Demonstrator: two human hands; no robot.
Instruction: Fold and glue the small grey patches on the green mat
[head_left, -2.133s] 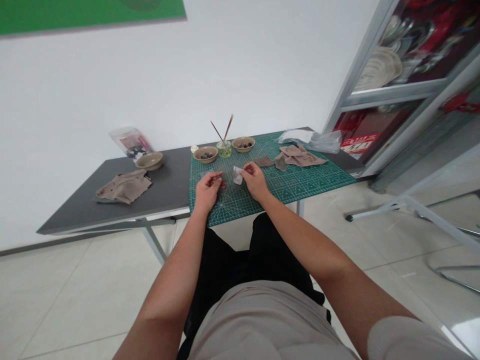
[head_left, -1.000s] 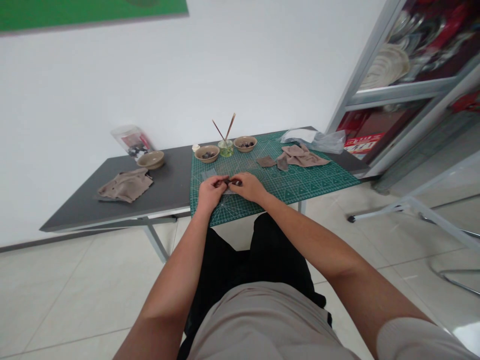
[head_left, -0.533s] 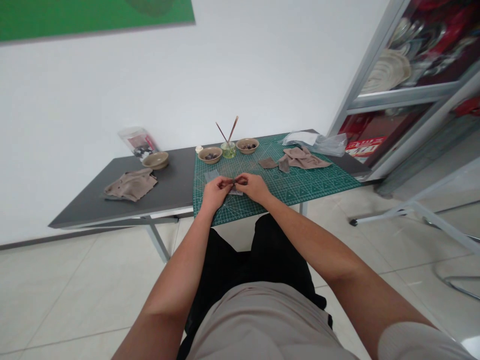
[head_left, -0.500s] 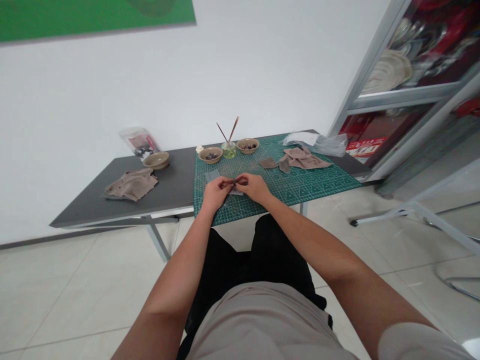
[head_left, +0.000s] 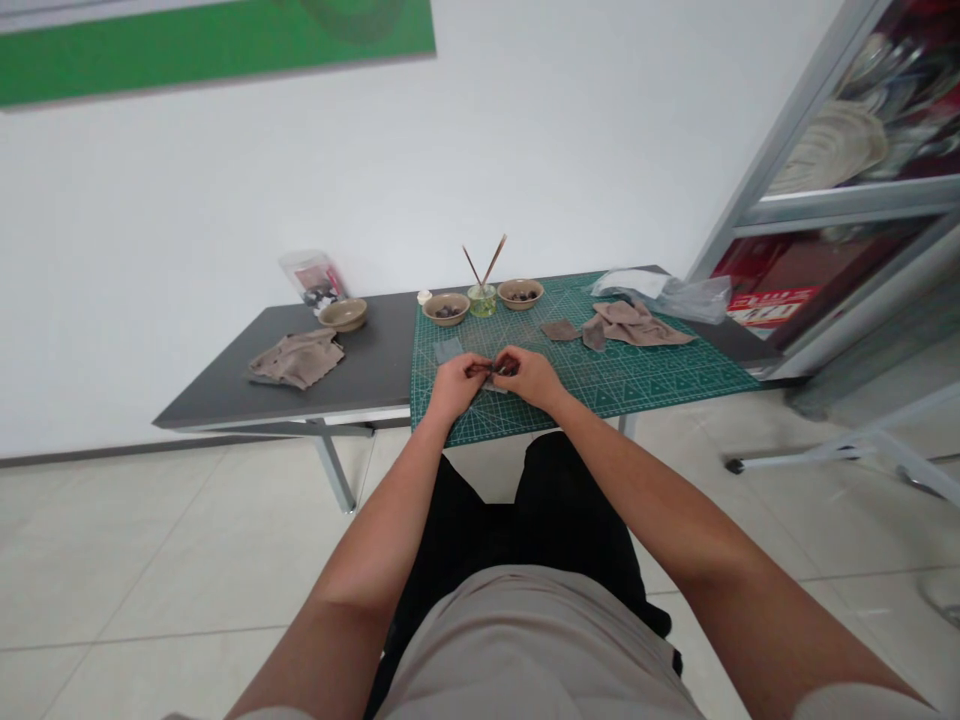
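My left hand (head_left: 456, 386) and my right hand (head_left: 532, 380) meet over the front of a green cutting mat (head_left: 585, 375). Thumbs and fingers of both are pinched around a small dark piece (head_left: 491, 369), too small to name. Beneath the fingertips lies a small pale, see-through piece (head_left: 496, 385), partly hidden. A clear bluish sheet (head_left: 448, 349) rests just beyond my left hand. Past my right hand are a small brown cloth square (head_left: 560, 330), a second brown scrap (head_left: 593, 333) and a crumpled brown cloth (head_left: 637, 323).
Behind my hands stand two bowls, one left (head_left: 446, 319) and one right (head_left: 520, 303), holding small dark pieces. Between them a glass jar (head_left: 482, 302) holds two thin sticks. Leftward are another bowl (head_left: 343, 316), a cloth (head_left: 296, 360) and a plastic package (head_left: 311, 275). A plastic bag (head_left: 690, 297) lies right.
The view has shifted, so the table appears further right. Both hands stay together over the mat, with the fingers slightly repositioned around the small dark piece.
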